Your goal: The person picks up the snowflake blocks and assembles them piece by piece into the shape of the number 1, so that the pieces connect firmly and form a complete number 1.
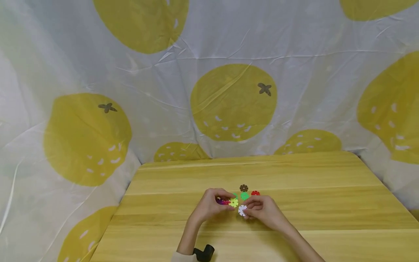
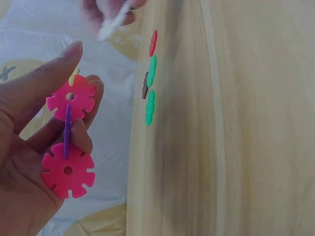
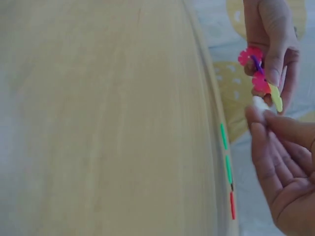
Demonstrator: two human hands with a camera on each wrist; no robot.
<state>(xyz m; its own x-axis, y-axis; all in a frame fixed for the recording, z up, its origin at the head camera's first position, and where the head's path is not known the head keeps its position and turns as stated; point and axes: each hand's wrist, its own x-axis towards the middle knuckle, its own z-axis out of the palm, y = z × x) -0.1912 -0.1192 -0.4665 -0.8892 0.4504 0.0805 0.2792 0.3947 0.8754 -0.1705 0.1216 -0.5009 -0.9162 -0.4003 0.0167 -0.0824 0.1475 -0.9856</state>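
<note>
My left hand (image 1: pixel 210 204) holds a short chain of slotted plastic snowflake discs. In the left wrist view the chain has a pink disc (image 2: pixel 55 174), a purple disc (image 2: pixel 67 132) seen edge-on and a second pink disc (image 2: pixel 82 103). A yellow disc (image 1: pixel 233 202) sits at the end facing the other hand. Between thumb and fingertips my right hand (image 1: pixel 268 213) pinches a white snowflake disc (image 1: pixel 241 210). In the head view this white disc is just right of and nearer than the yellow one; whether they touch, I cannot tell.
Beyond the hands, a brown disc (image 1: pixel 243 188), a red disc (image 1: pixel 255 193) and two green discs (image 1: pixel 244 196) lie on the wooden table (image 1: pixel 157 203). A black object (image 1: pixel 205 253) shows at the left wrist. A lemon-patterned cloth (image 1: pixel 163 91) hangs behind the table.
</note>
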